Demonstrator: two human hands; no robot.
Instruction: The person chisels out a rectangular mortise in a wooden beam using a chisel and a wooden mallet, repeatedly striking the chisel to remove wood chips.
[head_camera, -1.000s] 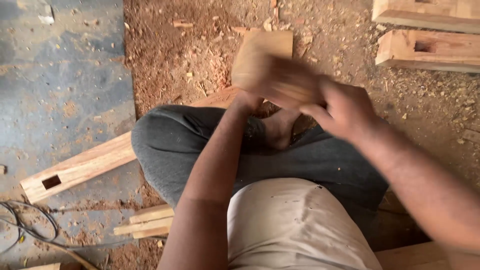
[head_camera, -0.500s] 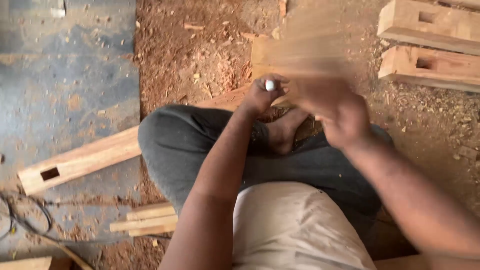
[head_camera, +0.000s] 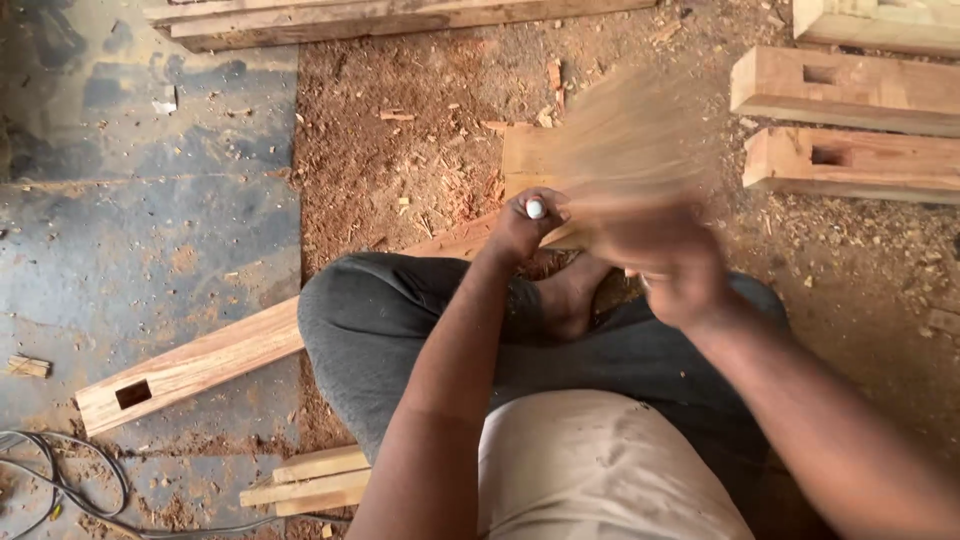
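Your left hand (head_camera: 520, 228) is closed around a chisel (head_camera: 536, 208), of which only the pale butt end shows above the fist; the blade is hidden below, so you cannot see from here where the edge sits on the long wooden beam (head_camera: 200, 362) that runs under your crossed legs. Your right hand (head_camera: 672, 268) is wrapped in a full grip on the handle of a wooden mallet (head_camera: 630, 140), which is blurred in mid-swing just above and beyond the chisel. Keep the chisel upright and steady, with the fist low enough that the butt stands clear of your knuckles, because a glancing blow would likely land on the thumb side of that hand. Bring the mallet face down square on the butt, not at a slant, and let the weight do the work. Your bare foot (head_camera: 570, 300) lies just beside the cut, so mind that the edge cannot slip toward it. A short board (head_camera: 525, 160) lies on the floor just past the chisel, among sawdust and chips (head_camera: 420, 130). Two mortised blocks (head_camera: 860, 130) lie well apart at the upper right, offcuts (head_camera: 310, 480) near your left knee, and a cable (head_camera: 60, 480) at the lower left.
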